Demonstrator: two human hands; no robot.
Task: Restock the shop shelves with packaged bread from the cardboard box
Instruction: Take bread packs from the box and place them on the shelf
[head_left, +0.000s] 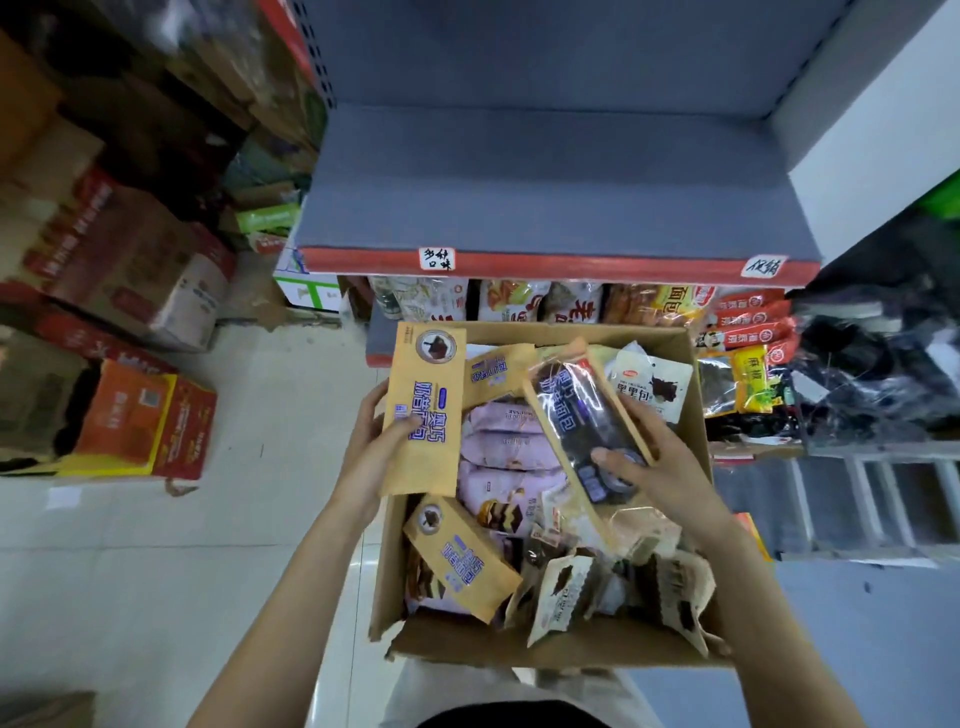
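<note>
- Box (696, 415) of bread packs sits below the bare grey shelf (545, 197).
- Left hand (374, 457) grips a tan pack (426, 395) over the box.
- Right hand (649, 457) grips a dark windowed pack (582, 415).

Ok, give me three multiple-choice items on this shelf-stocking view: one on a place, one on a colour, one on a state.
1. Where is the cardboard box?
A. On the top shelf
B. In front of the shelving, below the red shelf edge
C. On the stacked cartons at left

2. What colour is the packet in the left hand?
A. Yellow-tan
B. Green
C. Pink

3. What is the right hand doing?
A. Hanging idle
B. Pressing flat on the floor
C. Gripping a packet with a clear window showing dark bread

Answers: 1 B, the box sits before the lower stocked shelf. 2 A, the wrapper is tan with blue print. 3 C, the thumb and fingers curl round that packet over the box.
</note>
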